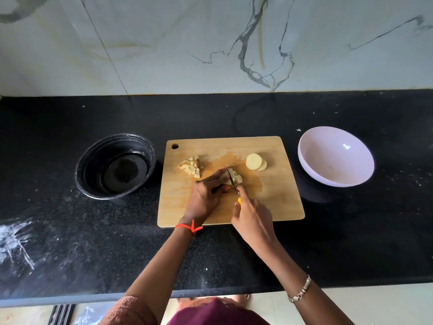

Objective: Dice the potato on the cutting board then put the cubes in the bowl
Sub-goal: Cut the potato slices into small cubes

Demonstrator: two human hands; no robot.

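Right hand (pixel 251 214) is gripping a small yellow-handled knife (pixel 233 182), dicing pale potato strips (pixel 237 178) just beyond its fingers on the tan wooden cutting board (pixel 276 202); left hand (pixel 206 195) is pinning them with curled fingers, and tucking fingertips back seems wise.

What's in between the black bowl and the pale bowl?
The wooden cutting board, seen in the head view. On it lie potato cubes and round potato slices.
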